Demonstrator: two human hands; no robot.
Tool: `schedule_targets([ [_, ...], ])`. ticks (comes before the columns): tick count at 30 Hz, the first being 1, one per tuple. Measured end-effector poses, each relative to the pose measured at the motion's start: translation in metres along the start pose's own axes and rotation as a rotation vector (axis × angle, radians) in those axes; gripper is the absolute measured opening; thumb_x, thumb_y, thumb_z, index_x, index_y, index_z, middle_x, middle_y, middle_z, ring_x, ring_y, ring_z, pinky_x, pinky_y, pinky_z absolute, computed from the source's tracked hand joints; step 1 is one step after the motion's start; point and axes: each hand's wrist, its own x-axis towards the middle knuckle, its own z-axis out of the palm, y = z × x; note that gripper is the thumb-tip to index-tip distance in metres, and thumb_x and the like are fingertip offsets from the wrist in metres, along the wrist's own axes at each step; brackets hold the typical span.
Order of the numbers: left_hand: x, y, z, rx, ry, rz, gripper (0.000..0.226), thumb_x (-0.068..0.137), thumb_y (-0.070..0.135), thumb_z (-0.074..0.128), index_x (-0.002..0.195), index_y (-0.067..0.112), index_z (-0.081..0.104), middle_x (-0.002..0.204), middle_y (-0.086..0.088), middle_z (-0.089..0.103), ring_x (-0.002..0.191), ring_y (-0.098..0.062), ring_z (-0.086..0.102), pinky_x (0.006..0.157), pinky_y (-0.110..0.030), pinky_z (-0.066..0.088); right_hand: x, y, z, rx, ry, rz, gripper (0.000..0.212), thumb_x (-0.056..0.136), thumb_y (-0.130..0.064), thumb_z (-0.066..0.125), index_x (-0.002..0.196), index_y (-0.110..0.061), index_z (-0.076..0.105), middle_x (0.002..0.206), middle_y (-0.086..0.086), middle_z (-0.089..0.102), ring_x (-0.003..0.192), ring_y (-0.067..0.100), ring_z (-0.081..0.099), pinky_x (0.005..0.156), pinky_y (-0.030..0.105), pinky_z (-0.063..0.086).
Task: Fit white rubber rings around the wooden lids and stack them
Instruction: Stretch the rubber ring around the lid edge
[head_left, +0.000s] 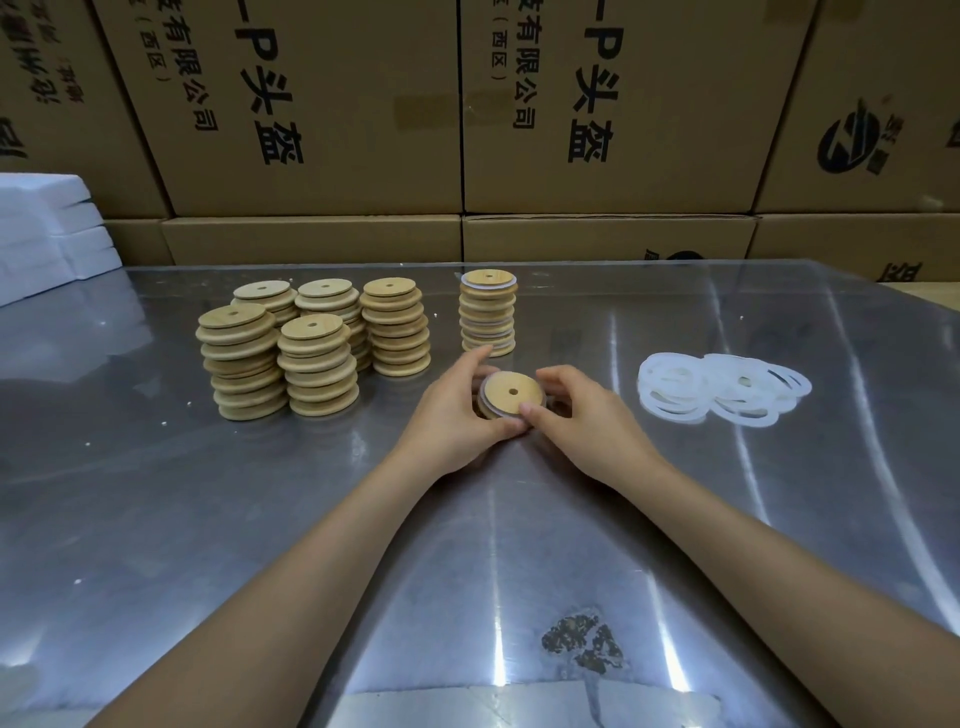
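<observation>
at the centre of the frame, the left hand (451, 415) and right hand (582, 415) together grip one wooden lid (511, 393) by its rim, a white rubber ring (485, 402) showing along its left edge. just above stands the finished stack (487, 313); the bare lid stacks (311, 345) stand at centre left, and loose rings (722, 389) lie on the metal table (260, 519) at right.

Lid in hands (511, 393) at centre of metal table (208, 519), ringed stack (488, 312) just behind it, five bare-lid stacks (311, 343) to its left, heap of rings (722, 389) to its right, cardboard boxes (467, 130) behind the table, foam sheets (47, 234) far left behind.
</observation>
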Motion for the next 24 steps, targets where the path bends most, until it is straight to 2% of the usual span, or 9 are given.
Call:
schedule_targets([
  [2,-0.001,0.002,0.0,-0.014,0.016,0.093,0.093,0.067,0.006,0.083,0.144,0.018,0.032,0.126,0.0,0.052,0.122,-0.018,0.051,0.107,-0.042,0.039,0.001,-0.002,0.0,0.115,0.042,-0.023,0.054,0.082,-0.028,0.072,0.129,-0.017,0.05,0.126,-0.002,0.059,0.112,0.013,0.058,0.098,0.032,0.045],
  [6,0.0,0.004,0.002,0.013,-0.013,0.252,0.096,0.066,-0.001,0.081,0.145,0.013,0.029,0.125,-0.001,0.044,0.127,-0.02,0.044,0.109,-0.043,0.038,0.002,-0.003,-0.005,0.244,0.077,-0.028,0.059,0.075,-0.013,0.078,0.127,-0.016,0.051,0.121,0.001,0.055,0.084,0.006,0.061,0.076,0.017,0.046],
  [9,-0.001,0.007,0.002,-0.139,-0.024,0.171,0.089,0.07,0.001,0.08,0.143,0.02,0.032,0.129,-0.004,0.045,0.116,-0.02,0.055,0.1,-0.035,0.047,0.001,-0.003,-0.006,0.264,0.088,-0.048,0.047,0.075,-0.012,0.079,0.114,-0.023,0.056,0.118,0.002,0.053,0.083,0.011,0.062,0.079,0.022,0.048],
  [11,-0.001,0.01,0.001,-0.256,0.001,0.092,0.068,0.078,0.006,0.075,0.136,0.018,0.042,0.128,-0.005,0.054,0.102,-0.016,0.063,0.091,-0.029,0.053,0.001,-0.003,-0.007,0.286,0.088,-0.055,0.041,0.075,-0.013,0.078,0.107,-0.027,0.056,0.116,0.003,0.053,0.086,0.018,0.063,0.083,0.028,0.051],
  [13,-0.001,0.012,-0.002,-0.325,0.014,0.046,0.043,0.086,0.006,0.065,0.127,0.01,0.053,0.121,-0.012,0.062,0.102,-0.02,0.064,0.095,-0.039,0.052,0.001,-0.002,-0.007,0.317,0.075,-0.051,0.038,0.077,-0.011,0.076,0.105,-0.027,0.056,0.116,0.005,0.056,0.09,0.023,0.064,0.087,0.037,0.053],
  [15,-0.001,0.012,-0.004,-0.412,-0.005,-0.005,0.033,0.089,0.002,0.06,0.12,0.01,0.058,0.114,-0.015,0.066,0.105,-0.023,0.062,0.098,-0.046,0.048,0.002,-0.002,-0.008,0.336,0.07,-0.043,0.036,0.078,-0.009,0.074,0.103,-0.028,0.056,0.108,-0.001,0.061,0.091,0.024,0.065,0.087,0.04,0.053],
  [18,-0.001,0.01,-0.008,-0.478,-0.058,-0.037,0.036,0.085,-0.004,0.062,0.114,0.017,0.059,0.112,-0.015,0.067,0.101,-0.019,0.063,0.095,-0.037,0.051,0.003,-0.001,-0.008,0.35,0.081,-0.042,0.033,0.08,-0.008,0.073,0.102,-0.028,0.057,0.093,-0.017,0.06,0.09,0.021,0.065,0.087,0.038,0.053],
  [22,0.001,0.007,-0.009,-0.555,-0.113,-0.073,0.04,0.084,-0.008,0.062,0.112,0.02,0.059,0.106,-0.01,0.068,0.091,-0.013,0.065,0.082,-0.026,0.055,0.004,0.0,-0.005,0.369,0.095,-0.033,0.038,0.082,-0.009,0.071,0.114,-0.023,0.057,0.097,-0.014,0.059,0.092,0.02,0.065,0.088,0.036,0.052],
  [24,0.001,0.006,-0.007,-0.448,-0.089,-0.068,0.042,0.085,-0.002,0.064,0.121,0.018,0.058,0.108,-0.009,0.068,0.091,-0.012,0.065,0.074,-0.022,0.057,0.005,0.001,-0.004,0.361,0.113,-0.03,0.041,0.083,-0.01,0.07,0.119,-0.021,0.055,0.096,-0.015,0.058,0.093,0.019,0.065,0.086,0.035,0.051],
])
